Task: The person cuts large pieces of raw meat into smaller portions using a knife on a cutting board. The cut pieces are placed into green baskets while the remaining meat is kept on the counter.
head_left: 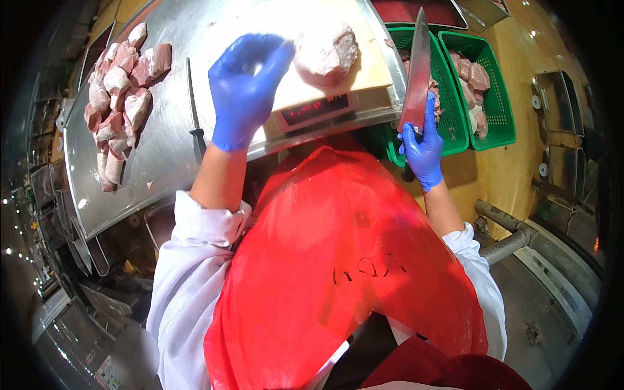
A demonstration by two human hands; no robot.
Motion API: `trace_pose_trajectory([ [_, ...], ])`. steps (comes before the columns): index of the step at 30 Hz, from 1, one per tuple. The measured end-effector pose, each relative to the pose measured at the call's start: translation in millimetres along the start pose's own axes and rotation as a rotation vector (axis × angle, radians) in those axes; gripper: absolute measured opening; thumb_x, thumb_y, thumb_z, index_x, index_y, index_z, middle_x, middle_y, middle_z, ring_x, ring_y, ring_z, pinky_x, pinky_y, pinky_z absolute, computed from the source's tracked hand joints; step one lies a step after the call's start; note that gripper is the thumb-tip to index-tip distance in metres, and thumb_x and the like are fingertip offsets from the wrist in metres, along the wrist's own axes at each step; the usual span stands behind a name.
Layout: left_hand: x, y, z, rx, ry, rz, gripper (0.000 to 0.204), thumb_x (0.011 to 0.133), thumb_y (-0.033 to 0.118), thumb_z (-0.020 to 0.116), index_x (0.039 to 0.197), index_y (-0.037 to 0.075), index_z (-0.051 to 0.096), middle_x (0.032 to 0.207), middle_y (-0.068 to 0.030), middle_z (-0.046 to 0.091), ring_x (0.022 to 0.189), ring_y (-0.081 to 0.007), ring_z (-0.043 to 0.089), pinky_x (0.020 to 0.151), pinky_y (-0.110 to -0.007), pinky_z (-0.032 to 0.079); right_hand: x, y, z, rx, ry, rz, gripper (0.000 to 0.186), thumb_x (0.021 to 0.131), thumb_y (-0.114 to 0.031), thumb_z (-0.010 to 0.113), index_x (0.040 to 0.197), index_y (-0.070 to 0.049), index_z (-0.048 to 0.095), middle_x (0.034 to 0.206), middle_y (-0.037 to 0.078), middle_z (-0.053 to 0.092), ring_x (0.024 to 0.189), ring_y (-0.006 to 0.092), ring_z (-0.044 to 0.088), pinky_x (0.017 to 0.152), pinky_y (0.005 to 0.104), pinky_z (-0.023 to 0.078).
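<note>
Head view: meat chunk [327,55] sits on the pale board [370,70], right of my left hand [245,84], left of the knife [416,75]. Left hand is nearer, just beside it; glare, can't tell if fingertips touch. It's half curled, thumb and fingers bowed in a ring, nothing visible inside. Right hand [424,148] wrapped round the knife handle, index stretched forward. Blade's long axis points away from me, tip leaning slightly right, left green crate [456,123] below. Chunk roundish, no clear long axis. Steel [192,104] lies left on the desk [172,156].
</note>
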State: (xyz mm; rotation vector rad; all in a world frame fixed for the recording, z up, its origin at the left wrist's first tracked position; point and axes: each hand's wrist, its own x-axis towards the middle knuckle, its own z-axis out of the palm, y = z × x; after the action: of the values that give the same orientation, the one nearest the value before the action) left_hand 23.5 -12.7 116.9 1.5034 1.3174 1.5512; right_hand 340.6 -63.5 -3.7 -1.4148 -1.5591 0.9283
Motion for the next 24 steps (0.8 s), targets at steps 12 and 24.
trace_pose_trajectory([
  [12, 133.7, -78.6, 87.7, 0.689, -1.146, 0.411, 0.049, 0.082, 0.036, 0.073, 0.124, 0.012, 0.066, 0.132, -0.0177, 0.061, 0.122, -0.0373, 0.057, 0.105, -0.044, 0.046, -36.2, 20.3, 3.5, 0.382, 0.208, 0.114, 0.085, 0.095, 0.009, 0.053, 0.162, -0.021, 0.009, 0.09, 0.007, 0.061, 0.058, 0.0087, 0.055, 0.049, 0.0237, 0.047],
  [24, 149.0, -113.3, -46.1, 0.897, -0.525, -0.479, 0.069, 0.099, 0.059, 0.041, 0.125, -0.001, 0.063, 0.116, -0.0224, 0.069, 0.109, -0.0307, 0.066, 0.098, -0.039, 0.049, -31.6, 7.3, 7.3, 0.398, 0.209, 0.098, 0.084, 0.095, 0.009, 0.053, 0.162, -0.019, 0.009, 0.093, 0.007, 0.061, 0.059, 0.0097, 0.056, 0.049, 0.0239, 0.048],
])
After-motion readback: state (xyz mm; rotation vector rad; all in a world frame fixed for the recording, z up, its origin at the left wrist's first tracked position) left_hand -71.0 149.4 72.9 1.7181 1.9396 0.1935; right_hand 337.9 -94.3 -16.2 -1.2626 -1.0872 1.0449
